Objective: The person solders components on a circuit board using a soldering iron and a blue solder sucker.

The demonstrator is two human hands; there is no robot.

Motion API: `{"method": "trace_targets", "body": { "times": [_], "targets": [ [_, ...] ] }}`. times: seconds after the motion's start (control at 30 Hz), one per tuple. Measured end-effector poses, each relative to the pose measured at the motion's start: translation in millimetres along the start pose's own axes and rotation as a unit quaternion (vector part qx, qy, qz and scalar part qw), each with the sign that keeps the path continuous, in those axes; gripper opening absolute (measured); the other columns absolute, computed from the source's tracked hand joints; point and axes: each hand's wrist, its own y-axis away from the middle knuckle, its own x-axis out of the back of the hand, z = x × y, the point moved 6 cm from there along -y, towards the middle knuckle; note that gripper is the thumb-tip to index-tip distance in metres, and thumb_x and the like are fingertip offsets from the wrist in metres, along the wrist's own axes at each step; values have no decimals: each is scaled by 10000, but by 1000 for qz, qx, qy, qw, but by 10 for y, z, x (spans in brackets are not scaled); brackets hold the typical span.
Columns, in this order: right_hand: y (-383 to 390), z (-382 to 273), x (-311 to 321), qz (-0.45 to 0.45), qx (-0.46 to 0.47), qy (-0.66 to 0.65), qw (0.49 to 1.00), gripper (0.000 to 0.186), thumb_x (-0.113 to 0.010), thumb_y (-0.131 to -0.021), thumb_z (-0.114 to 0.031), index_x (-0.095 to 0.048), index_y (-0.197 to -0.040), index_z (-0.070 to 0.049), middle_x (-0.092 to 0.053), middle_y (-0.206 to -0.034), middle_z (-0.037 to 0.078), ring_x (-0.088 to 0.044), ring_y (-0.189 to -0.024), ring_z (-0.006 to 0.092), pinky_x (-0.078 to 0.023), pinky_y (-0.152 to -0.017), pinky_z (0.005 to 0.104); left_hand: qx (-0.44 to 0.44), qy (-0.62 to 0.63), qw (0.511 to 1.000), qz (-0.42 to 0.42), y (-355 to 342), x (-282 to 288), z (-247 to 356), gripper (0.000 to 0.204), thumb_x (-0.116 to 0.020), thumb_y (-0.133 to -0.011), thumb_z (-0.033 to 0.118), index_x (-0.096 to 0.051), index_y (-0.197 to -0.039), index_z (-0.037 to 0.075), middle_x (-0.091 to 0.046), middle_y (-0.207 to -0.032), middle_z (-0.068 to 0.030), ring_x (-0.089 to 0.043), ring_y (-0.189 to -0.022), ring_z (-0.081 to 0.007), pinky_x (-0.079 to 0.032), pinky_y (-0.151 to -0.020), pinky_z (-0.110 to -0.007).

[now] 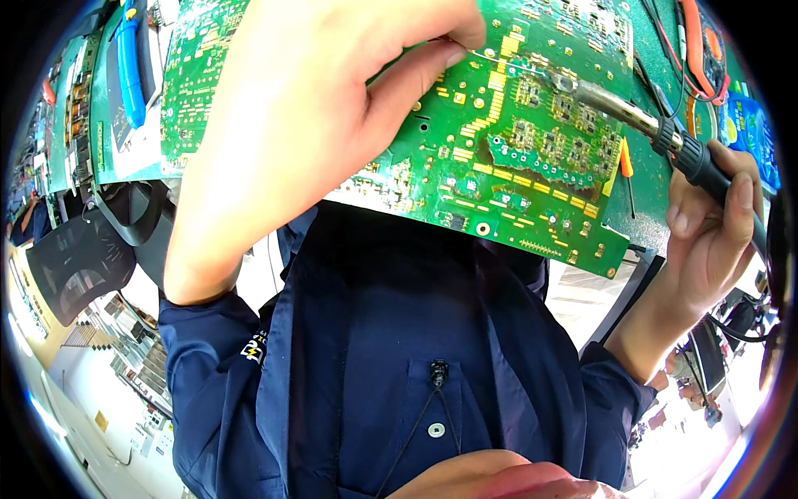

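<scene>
You held strand and iron over the board

Your left hand (328,100) reached across the green board (432,170), its thumb and forefinger pinching a thin strand (504,61) that ran right towards the iron (617,108). Your right hand (711,216) was closed around the iron's dark handle at the board's right side, the fingers wrapped about it. The iron's tip pointed left, above the board's far right part; you could not tell whether strand and tip touched. The board lay on the green worktop (652,187), its near edge before your jacket (378,333). An orange-handled tool (627,160) lay just beside its right edge, a blue packet (752,137) farther right, and a blue tool (129,75) far left.
</scene>
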Motion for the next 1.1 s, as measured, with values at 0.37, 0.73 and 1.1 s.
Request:
{"method": "trace_targets", "body": {
  "times": [0.37, 0.73, 1.1],
  "targets": [
    [-17, 22, 30, -40, 0, 17, 999, 425, -375, -1063, -263, -591, -1172, 87, -513, -532, 41, -487, -456, 97, -381, -469, 220, 1, -1, 1000, -21, -3, -26, -37, 145, -731, -765, -31, -672, -885, 25, -594, -807, -113, -606, -673, -262, -470, -561, -340],
    [14, -17, 66, 29, -13, 86, 996, 404, -454, -1029, -256, -638, -1082, 100, -554, -625, 84, -527, -546, 94, -389, -528, 205, -12, -17, 1000, -18, -3, -26, 11, 133, -720, -773, -30, -670, -886, 20, -590, -806, -117, -603, -677, -267, -468, -567, -346],
    [7, -55, 39, 26, -8, 108, 994, 410, -493, -1001, -254, -648, -1075, 118, -560, -617, 93, -541, -543, 111, -408, -553, 209, -11, -110, 992, -68, -65, -62, 181, 125, -704, -789, -15, -658, -900, 22, -580, -802, -115, -593, -685, -286, -467, -583, -362]
  ]
}}
